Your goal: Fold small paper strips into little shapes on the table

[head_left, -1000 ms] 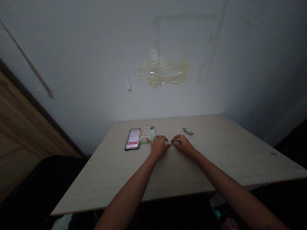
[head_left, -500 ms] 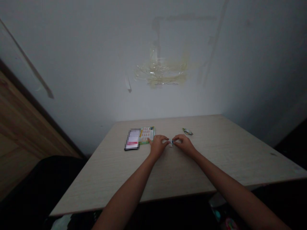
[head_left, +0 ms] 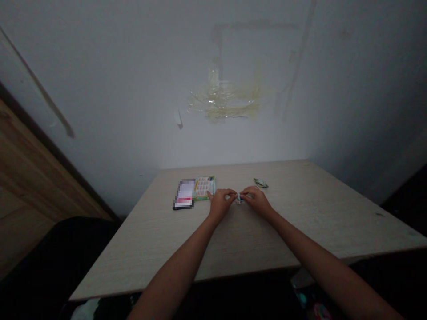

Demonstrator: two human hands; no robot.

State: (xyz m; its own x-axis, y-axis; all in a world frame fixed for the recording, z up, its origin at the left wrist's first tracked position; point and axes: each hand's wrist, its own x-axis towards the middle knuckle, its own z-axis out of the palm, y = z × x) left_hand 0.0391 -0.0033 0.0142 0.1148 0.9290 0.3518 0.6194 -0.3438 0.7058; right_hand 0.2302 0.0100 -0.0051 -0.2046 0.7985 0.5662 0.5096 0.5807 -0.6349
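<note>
Between my two hands is a small white-and-blue piece (head_left: 239, 199), too small to identify, just above or on the table (head_left: 233, 249). From its left side my left hand (head_left: 220, 203) pinches it with thumb and forefinger, the other fingers curled or stretched toward the leaflet. My right hand (head_left: 256, 199) pinches the same piece from the right. Left of my left hand lies a printed leaflet (head_left: 204, 186) with rows of small pictures. A phone (head_left: 183, 206) with a blurred-out screen overlaps its left edge.
A crumpled small wrapper (head_left: 260, 183) lies beyond my right hand. Behind the table rises a white wall (head_left: 133, 89) with peeling clear tape (head_left: 230, 102). Wooden boards (head_left: 30, 178) stand at the left. Below the table's front edge are dim items, including a pink one (head_left: 320, 310).
Both hands stay in nearly the same place with small finger shifts. The small piece has turned slightly, showing more blue at its lower right.
</note>
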